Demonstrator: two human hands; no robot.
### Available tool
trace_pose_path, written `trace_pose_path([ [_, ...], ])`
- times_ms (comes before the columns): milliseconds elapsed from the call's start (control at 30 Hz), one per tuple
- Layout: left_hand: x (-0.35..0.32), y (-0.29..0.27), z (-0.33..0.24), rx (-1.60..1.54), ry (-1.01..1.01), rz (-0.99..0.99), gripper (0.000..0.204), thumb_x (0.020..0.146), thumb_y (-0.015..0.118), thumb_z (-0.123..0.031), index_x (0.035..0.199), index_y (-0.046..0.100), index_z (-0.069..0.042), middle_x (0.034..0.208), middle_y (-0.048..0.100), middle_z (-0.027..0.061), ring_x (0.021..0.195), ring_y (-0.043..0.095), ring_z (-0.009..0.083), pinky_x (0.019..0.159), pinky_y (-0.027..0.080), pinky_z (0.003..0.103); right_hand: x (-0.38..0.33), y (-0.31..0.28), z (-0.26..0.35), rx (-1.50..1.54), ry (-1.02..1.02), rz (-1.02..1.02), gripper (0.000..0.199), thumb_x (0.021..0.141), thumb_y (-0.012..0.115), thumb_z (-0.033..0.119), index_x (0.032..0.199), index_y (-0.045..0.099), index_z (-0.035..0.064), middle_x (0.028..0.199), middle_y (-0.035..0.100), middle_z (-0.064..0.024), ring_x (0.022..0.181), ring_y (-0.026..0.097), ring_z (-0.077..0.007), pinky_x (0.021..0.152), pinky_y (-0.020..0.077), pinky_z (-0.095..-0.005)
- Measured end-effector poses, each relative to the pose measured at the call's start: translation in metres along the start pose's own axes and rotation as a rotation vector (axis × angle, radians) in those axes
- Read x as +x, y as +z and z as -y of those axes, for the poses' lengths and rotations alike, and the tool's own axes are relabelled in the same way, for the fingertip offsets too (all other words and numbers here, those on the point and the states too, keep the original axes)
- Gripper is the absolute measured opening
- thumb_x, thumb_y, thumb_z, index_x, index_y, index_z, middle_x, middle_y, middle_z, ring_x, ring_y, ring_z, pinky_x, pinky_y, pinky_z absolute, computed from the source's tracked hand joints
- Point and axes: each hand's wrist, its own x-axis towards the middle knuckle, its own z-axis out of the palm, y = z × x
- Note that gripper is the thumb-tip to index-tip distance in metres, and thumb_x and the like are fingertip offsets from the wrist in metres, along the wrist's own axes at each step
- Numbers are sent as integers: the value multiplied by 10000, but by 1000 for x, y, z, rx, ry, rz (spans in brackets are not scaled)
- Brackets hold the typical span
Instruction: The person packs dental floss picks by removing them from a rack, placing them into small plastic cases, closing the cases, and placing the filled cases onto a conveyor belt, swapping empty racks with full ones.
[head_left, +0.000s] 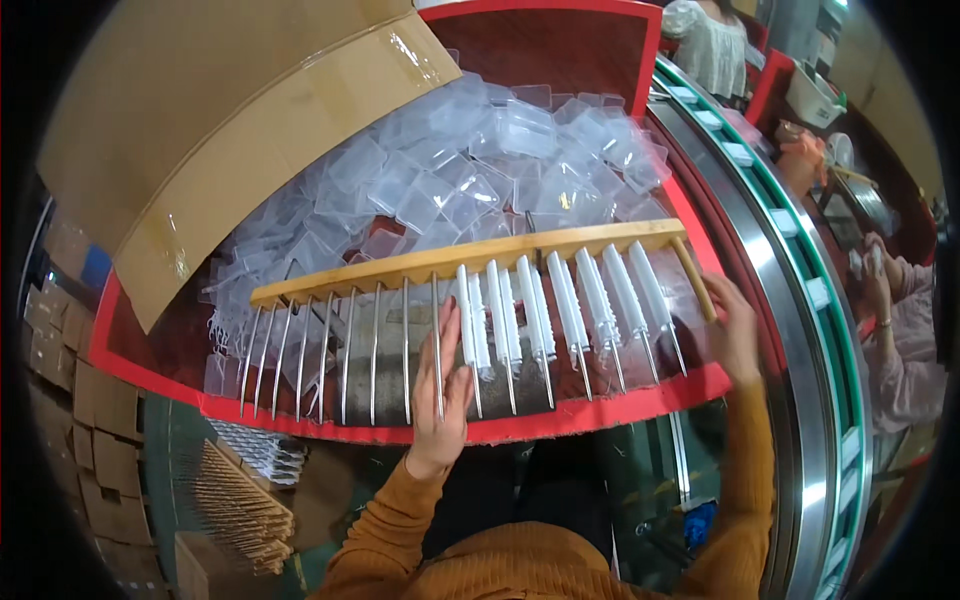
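Note:
A wooden bar (430,262) with a row of thin metal rods (345,360) lies across the red-edged worktop. White folded pieces with frilled edges (537,300) hang on the rods of its right half; the rods to the left are bare. My left hand (442,395) is open, fingers stretched up along a rod beside the leftmost white piece. At the bar's right end, my right hand (735,325) has its fingers extended beside a short wooden peg (695,280). Whether those fingers touch the peg is unclear.
Clear plastic boxes (450,180) pile up behind the bar. A cardboard box flap (290,130) overhangs them at left. To the right, a curved conveyor (785,220) carries small white items. More rodded wooden bars (245,500) lie below left. Another person's hand (875,262) is across the conveyor.

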Motion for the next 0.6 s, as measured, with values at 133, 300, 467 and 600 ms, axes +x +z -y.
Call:
trace_pose_path([
  [133,-41,15,-41,-131,-176,-15,548,789,372,79,1326,343,-27,1346,316,102,1008,426,140,637,415,183,89,72,28,23,-514,-83,602,684,702,174,1229,464,78,1180,501,-151,1080,469,-354,896,405,-393],
  [300,-95,24,-55,-17,-72,-62,500,815,431,45,1308,359,-2,1265,364,93,1035,417,145,742,414,199,79,103,39,-295,-374,199,695,593,761,300,1226,489,201,1111,539,-156,1051,486,-321,882,409,-374],
  [467,-108,40,-83,-752,-227,-106,534,803,487,27,1304,304,7,1255,383,73,1068,440,130,826,392,235,14,38,-67,279,-128,92,498,674,665,180,1140,536,62,1022,567,-193,967,544,-322,842,431,-369],
  [600,-133,49,-49,-900,-205,-263,624,760,534,55,1320,267,-9,1377,272,155,1243,325,236,961,341,322,-60,-53,12,-186,-171,180,385,707,624,67,1083,551,26,1018,576,-183,972,542,-330,841,426,-369],
])
